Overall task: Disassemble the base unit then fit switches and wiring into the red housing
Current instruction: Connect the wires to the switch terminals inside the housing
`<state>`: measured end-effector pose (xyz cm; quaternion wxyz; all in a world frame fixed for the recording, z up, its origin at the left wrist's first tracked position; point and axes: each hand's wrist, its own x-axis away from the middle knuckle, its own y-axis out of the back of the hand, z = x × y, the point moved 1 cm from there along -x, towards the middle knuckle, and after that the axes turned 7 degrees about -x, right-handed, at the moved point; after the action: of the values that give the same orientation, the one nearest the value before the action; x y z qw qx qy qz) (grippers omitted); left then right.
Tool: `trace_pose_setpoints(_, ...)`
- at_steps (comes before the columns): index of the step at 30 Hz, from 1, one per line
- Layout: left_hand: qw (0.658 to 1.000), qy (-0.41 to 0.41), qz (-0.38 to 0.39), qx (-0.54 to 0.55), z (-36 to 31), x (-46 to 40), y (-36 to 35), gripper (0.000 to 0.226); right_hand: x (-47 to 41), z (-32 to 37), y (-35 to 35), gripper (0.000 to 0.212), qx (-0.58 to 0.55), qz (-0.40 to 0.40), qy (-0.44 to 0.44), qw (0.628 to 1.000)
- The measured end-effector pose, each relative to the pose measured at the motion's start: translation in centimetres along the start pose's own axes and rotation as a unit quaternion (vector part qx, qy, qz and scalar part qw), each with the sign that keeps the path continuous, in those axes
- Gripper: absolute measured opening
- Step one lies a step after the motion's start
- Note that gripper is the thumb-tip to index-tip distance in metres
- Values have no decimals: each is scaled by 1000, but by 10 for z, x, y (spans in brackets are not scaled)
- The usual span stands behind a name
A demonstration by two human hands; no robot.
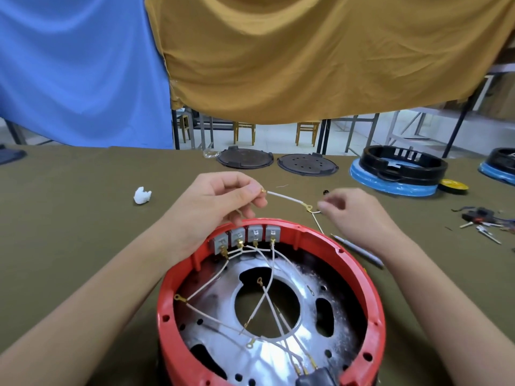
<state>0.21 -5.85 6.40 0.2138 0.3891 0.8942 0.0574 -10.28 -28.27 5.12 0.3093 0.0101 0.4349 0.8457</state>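
The left hand [220,201] pinches one end of a short white wire [284,196] between thumb and fingertips, at the gold terminal. The wire runs toward 4 o'clock to a gold ring terminal [308,208], just beside the fingertips of the right hand [354,215]. The right hand is blurred, its fingers loosely curled; I cannot tell if it touches the wire. Both hands are above the far rim of the red housing [370,296], which stands on the olive bench [69,246] at 6 o'clock from the hands. The housing is round and open on top, with a shiny metal plate [287,355] inside. Four grey switches [245,235] sit side by side in its far wall at 12 o'clock. Thin white wires [264,299] with gold ends go from the switches across the plate. A grey tool [359,250] lies on the bench under the right wrist
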Motion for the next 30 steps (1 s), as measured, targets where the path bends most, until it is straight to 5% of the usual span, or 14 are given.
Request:
trace_pose_setpoints(4, 999, -11, -9, -46, 1, 0, -2, 19, 20, 35, 2, 32, -355, 148, 121, 915)
trace_pose_setpoints(8, 997, -27, -3, -68, 0, 0, -3, 15, 30, 49, -12, 7, -322, 187, 173, 912)
trace_pose_setpoints(15, 999, -11, 10, -49, -1, 1, -4, 20, 31, 49, -10, 29, -335, 203, 188, 900)
trace_pose_setpoints(30, 999, 18, 45, -23, -2, 1, -5, 25, 35, 51, -13, 19, -288, 223, 237, 901)
